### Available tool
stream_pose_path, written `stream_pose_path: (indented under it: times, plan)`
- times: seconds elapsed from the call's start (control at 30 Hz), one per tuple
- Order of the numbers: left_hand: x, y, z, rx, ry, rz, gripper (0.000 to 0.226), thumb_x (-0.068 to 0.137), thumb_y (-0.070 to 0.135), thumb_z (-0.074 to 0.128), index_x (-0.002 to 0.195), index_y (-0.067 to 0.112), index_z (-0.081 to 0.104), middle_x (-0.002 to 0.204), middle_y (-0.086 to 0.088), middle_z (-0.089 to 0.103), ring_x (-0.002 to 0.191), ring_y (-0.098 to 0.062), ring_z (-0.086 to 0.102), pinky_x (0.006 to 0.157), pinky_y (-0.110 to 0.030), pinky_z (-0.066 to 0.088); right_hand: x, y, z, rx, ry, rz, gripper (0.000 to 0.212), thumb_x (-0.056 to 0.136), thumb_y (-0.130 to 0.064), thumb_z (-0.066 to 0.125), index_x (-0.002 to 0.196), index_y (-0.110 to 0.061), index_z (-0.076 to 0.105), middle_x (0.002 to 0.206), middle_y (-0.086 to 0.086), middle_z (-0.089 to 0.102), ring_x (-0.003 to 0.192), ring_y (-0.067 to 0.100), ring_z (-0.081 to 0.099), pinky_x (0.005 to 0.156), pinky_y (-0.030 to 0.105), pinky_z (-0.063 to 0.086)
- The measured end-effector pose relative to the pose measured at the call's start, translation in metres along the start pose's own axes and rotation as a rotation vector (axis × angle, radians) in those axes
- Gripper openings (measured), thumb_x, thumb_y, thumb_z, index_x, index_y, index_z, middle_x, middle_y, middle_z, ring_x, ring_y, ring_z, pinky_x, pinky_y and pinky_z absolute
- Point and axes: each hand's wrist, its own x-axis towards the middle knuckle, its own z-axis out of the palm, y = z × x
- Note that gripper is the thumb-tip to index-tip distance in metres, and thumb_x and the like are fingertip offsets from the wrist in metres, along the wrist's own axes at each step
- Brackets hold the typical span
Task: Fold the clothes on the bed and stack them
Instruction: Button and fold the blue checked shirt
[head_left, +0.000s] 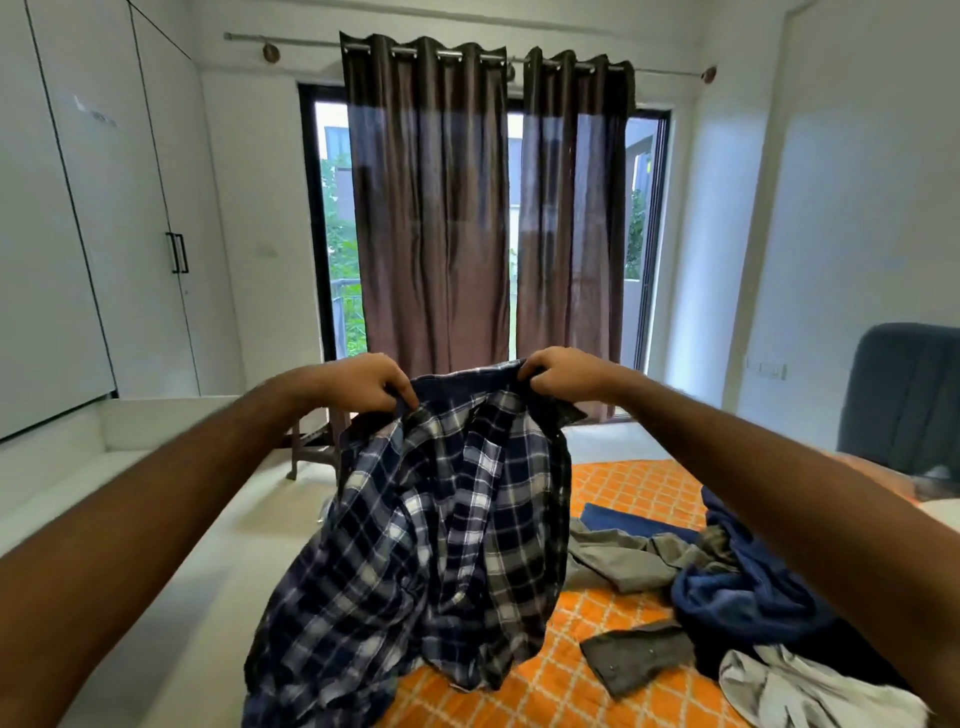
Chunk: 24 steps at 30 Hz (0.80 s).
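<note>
- While both arms reach out over the bed (639, 488), the left hand (363, 382) and the right hand (558, 376) each pinch the top edge of a navy and white plaid shirt (447, 530), fingers (402, 397) curled and clamped on the cloth near the collar.
- The shirt hangs in the air between the hands, rumpled and twisted, its lower hem trailing down to the near left edge of the bed's orange patterned cover.
- Nothing folded shows anywhere on the bed, and no stack has been started as far as this view shows.
- Toward the right side of the bed lie the clothes still waiting: a grey garment (623, 556) spread loosely, a dark blue fleecy garment (748, 587) bunched just beside it, a flat blue piece (628, 519) behind the grey one, a small dark grey cloth (639, 657) nearer the front, and a white garment (810, 691) at the near right corner.
- By my reading, the task is at its very start: this shirt looks like the first item in hand, and it must be shaken flat before any fold.
- Every other garment remains to be folded and stacked.
</note>
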Motion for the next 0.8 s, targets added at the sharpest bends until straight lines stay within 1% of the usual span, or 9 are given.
stream_pose_path:
  times: [0.07,0.13,0.2,0.3,0.4,0.5,0.6,0.7,0.8]
  plan:
    - [-0.004,0.005,0.003,-0.014,-0.070,0.006,0.050,0.085,-0.011,0.047,0.116,0.016,0.076,0.108,0.003,0.072,0.094,-0.010,0.065,0.080,-0.006,0.045,0.000,-0.002,0.001,0.064,-0.093,-0.046,0.045,0.090,0.004,0.044,0.127,-0.013,0.065,0.118,0.010,0.066,0.108,0.029,0.065,0.094,0.047,0.057]
    - [-0.008,0.008,0.012,0.127,-0.139,0.069,0.058,0.082,-0.013,0.048,0.118,0.023,0.075,0.108,0.004,0.072,0.093,-0.014,0.065,0.085,-0.018,0.048,-0.004,-0.001,0.007,-0.010,-0.111,-0.168,0.050,0.088,0.009,0.050,0.129,-0.016,0.066,0.117,0.006,0.070,0.105,0.023,0.068,0.095,0.042,0.057]
    - [-0.010,0.011,0.026,0.336,-0.186,0.150,0.053,0.085,-0.005,0.055,0.121,0.031,0.072,0.109,0.006,0.073,0.092,-0.014,0.065,0.087,-0.026,0.050,-0.008,0.002,0.016,-0.193,-0.064,-0.277,0.044,0.088,0.005,0.059,0.125,-0.017,0.069,0.110,0.001,0.073,0.098,0.017,0.069,0.093,0.036,0.056]
    - [-0.012,0.015,0.042,0.589,-0.236,0.250,0.035,0.092,0.018,0.062,0.121,0.035,0.070,0.106,0.006,0.072,0.093,-0.016,0.065,0.077,-0.027,0.048,-0.014,0.004,0.025,-0.407,-0.080,-0.385,0.030,0.092,-0.003,0.060,0.117,-0.015,0.072,0.102,0.003,0.074,0.093,0.023,0.067,0.084,0.038,0.054]
    - [-0.014,0.012,0.050,0.908,0.005,0.547,0.012,0.092,0.032,0.065,0.101,0.030,0.073,0.107,0.004,0.064,0.098,-0.019,0.058,0.073,-0.031,0.041,-0.024,0.009,0.028,-0.679,0.032,-0.640,0.013,0.094,-0.019,0.066,0.104,-0.023,0.074,0.105,-0.003,0.067,0.093,0.019,0.058,0.069,0.037,0.053]
    - [-0.016,0.007,0.056,1.042,0.126,0.774,0.005,0.092,0.020,0.066,0.091,0.024,0.069,0.117,0.001,0.052,0.098,-0.019,0.053,0.072,-0.035,0.045,-0.038,0.008,0.027,-0.970,0.228,-1.035,0.004,0.090,-0.023,0.065,0.088,-0.022,0.069,0.120,0.000,0.052,0.098,0.020,0.047,0.068,0.036,0.049]
    - [-0.022,0.006,0.068,1.142,0.029,0.877,0.014,0.091,0.008,0.060,0.096,0.017,0.069,0.115,0.000,0.051,0.086,-0.019,0.055,0.067,-0.036,0.051,-0.059,0.003,0.050,-1.065,0.045,-1.289,0.005,0.087,-0.014,0.066,0.090,-0.018,0.067,0.123,0.000,0.058,0.097,0.022,0.054,0.062,0.035,0.046]
    - [-0.029,0.004,0.072,1.162,-0.013,0.861,0.023,0.087,0.005,0.053,0.101,0.017,0.067,0.113,0.001,0.055,0.072,-0.018,0.057,0.057,-0.034,0.051,-0.070,0.011,0.093,-1.046,-0.186,-1.192,0.020,0.085,-0.011,0.069,0.103,-0.018,0.062,0.107,0.001,0.064,0.090,0.024,0.064,0.048,0.030,0.038]
    - [-0.029,0.009,0.071,1.142,-0.036,0.866,0.021,0.085,0.005,0.064,0.101,0.016,0.068,0.111,0.000,0.058,0.077,-0.018,0.057,0.058,-0.031,0.051,-0.067,0.008,0.112,-1.115,-0.355,-0.940,0.041,0.086,-0.005,0.065,0.122,-0.019,0.051,0.107,0.005,0.066,0.082,0.031,0.067,0.051,0.032,0.035]
